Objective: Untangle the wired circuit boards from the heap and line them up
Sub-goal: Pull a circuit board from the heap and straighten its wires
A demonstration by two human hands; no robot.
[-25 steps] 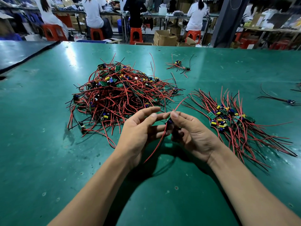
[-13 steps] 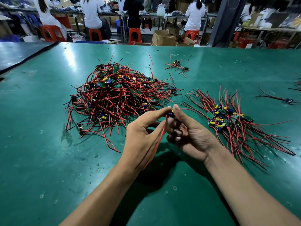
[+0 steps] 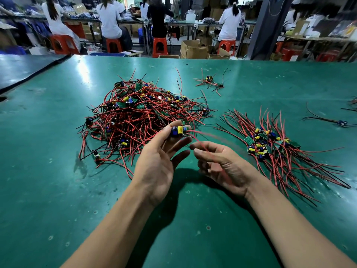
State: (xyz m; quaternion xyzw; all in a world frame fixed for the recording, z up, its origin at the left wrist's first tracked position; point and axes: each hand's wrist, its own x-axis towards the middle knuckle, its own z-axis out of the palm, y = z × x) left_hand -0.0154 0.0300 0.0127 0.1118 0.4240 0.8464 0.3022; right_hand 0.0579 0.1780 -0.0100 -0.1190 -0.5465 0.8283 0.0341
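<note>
Head view: L hand [image 3: 158,159] is up above the green desk [image 3: 58,190], palm turned inward. Its thumb & upper fingertips pinch 1 circuit board [image 3: 178,130] w/ a yellow capacitor & blue parts on it, while the lower fingers stick out loose underneath. That board is off the desk, in front of the near-right edge of the heap [image 3: 139,117], a big tangle of red & black leads w/ green boards mixed in, at desk centre-left. A red wire [image 3: 200,143] runs from the held board down to R hand [image 3: 222,163], passing between thumb & index finger, then smears across the palm in motion blur. R hand's fingers are loosely curled, but can't tell if it actually pinches the wire. R of the hands lies the lined-up row [image 3: 270,144]: boards side by side, leads fanned out toward the far & near-right sides. Farther back, well apart from the heap, is a small stray tangle [image 3: 209,82], and 1 single wired board [image 3: 342,122] lies near the R edge. Beyond the desk, people sit on orange stools [image 3: 160,46] at other benches, backs turned, w/ cardboard boxes [image 3: 193,49] on the floor.
</note>
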